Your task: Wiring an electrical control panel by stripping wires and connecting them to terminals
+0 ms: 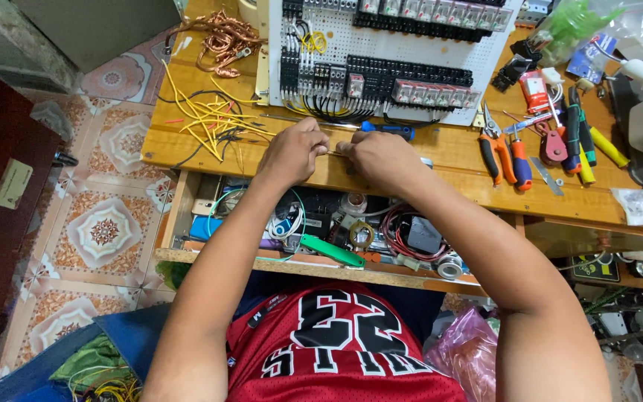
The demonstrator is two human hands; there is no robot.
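At the desk's (440, 160) front edge, the left hand (292, 151) and right hand (378, 156) meet, each grip pinched narrow on a thin wire (334, 152) stretched between them, apparently to steady it. Behind lies a blue screwdriver (388, 130), then the white control panel (381, 52). Yellow wire offcuts (202, 119) lie left; pliers (494, 152) right.

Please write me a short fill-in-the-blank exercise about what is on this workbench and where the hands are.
1. Both hands, the left hand and the right hand, meet over the ____ workbench.
2. The loose cut wires left of the hands are mostly ____.
3. The open drawer lies ____ the hands.

Missing words: wooden; yellow; below
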